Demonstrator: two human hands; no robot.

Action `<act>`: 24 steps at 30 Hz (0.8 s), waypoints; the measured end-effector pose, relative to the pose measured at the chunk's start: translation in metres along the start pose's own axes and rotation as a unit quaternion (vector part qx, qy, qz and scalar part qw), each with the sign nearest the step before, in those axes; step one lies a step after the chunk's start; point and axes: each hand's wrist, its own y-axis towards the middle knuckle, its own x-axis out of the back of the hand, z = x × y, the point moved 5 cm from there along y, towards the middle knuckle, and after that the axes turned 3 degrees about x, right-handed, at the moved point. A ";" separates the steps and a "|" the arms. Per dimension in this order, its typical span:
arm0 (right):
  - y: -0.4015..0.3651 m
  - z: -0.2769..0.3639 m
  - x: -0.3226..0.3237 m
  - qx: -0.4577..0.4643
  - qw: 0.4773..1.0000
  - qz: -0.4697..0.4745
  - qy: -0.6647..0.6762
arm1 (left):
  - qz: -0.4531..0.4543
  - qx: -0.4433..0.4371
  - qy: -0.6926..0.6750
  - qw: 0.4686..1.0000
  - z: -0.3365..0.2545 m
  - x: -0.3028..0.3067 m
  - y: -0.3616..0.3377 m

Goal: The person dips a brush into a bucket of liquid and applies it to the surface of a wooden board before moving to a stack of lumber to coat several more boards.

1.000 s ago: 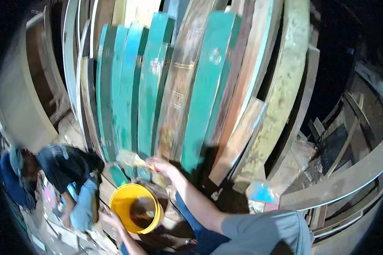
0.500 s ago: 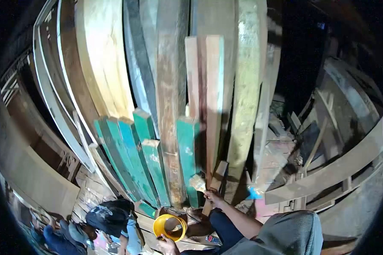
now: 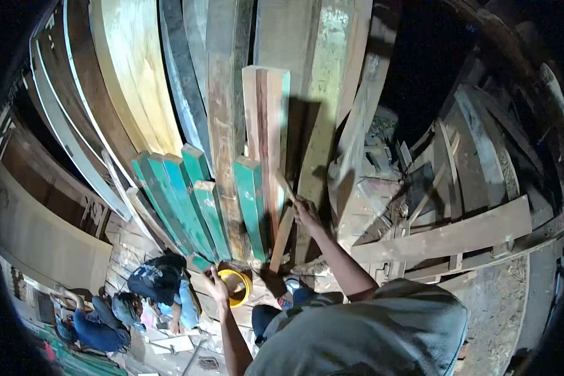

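Observation:
My right hand (image 3: 306, 213) is closed on the handle of a wide brush (image 3: 284, 184), which lies against a tall brown and reddish plank (image 3: 266, 135). To the left, a green-painted board (image 3: 249, 200) stands upright beside it. My left hand (image 3: 216, 287) is at the left rim of a yellow bucket (image 3: 247, 289), its fingers closed around the edge. Brown contents show inside the bucket. A smaller piece of wood (image 3: 282, 239) leans below the brush.
Several green boards (image 3: 175, 194) lean at the left. Long planks (image 3: 138, 62) stand behind. At the lower left are people, one in a black shirt (image 3: 156, 276), another in blue (image 3: 97, 329). A curved plank (image 3: 445, 232) and scrap wood lie right.
The view has shifted, showing more floor. My right hand and the brush are higher against the reddish plank, with the brush now seen edge-on. My left hand still holds the bucket.

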 end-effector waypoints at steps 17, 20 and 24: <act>-0.054 -0.019 -0.032 0.340 0.699 -0.293 -0.556 | 0.183 0.128 -0.062 0.973 0.113 0.075 0.034; -0.002 -0.090 -0.008 0.247 0.845 -0.358 -0.312 | 0.200 0.128 -0.060 0.970 0.110 0.100 0.037; -0.032 -0.105 -0.022 0.166 0.919 -0.323 -0.150 | 0.226 0.167 -0.032 0.959 0.155 0.113 0.050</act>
